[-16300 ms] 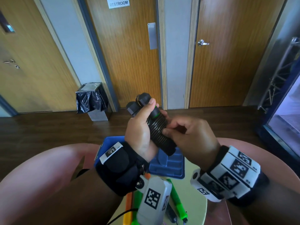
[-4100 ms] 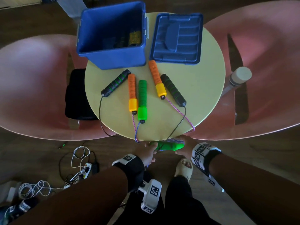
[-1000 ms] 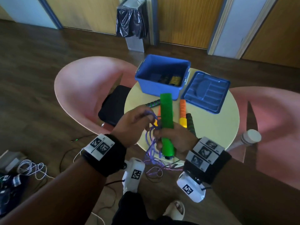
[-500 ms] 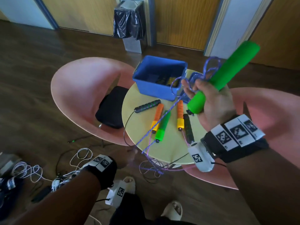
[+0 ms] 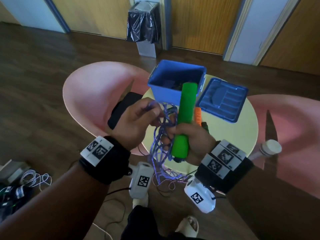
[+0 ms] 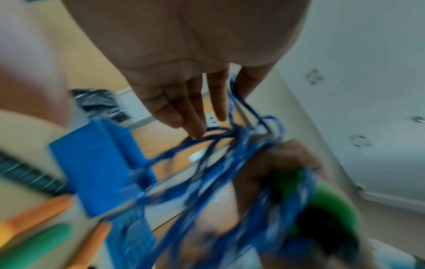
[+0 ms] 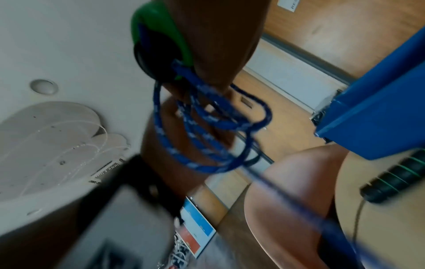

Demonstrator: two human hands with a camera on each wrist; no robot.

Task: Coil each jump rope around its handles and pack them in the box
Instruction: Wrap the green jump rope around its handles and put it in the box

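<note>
Moved: right hand [image 5: 195, 144] has brought green handle [image 5: 185, 116] back upright, gripping it.
Left hand [image 5: 136, 122]: pinching blue rope [image 5: 161, 148].
Table [image 5: 230, 134]: round, yellow; pink chairs [image 5: 97, 94] either side.
Far: wooden doors [image 5: 97, 13], bin [image 5: 143, 30].

Round pale-yellow table [image 5: 228, 135] seen between two pink chairs. Open blue plastic box [image 5: 166, 94] set at far edge; flat blue ribbed lid [image 5: 223, 103] laid just beside it, to right. Orange foam jump-rope handle [image 5: 198, 115] and black ribbed handle [image 5: 205, 126] partly seen on tabletop (rest hidden behind hands). Second black ribbed handle [image 7: 395, 174] laid near box, thin cord trailing off edge.
</note>
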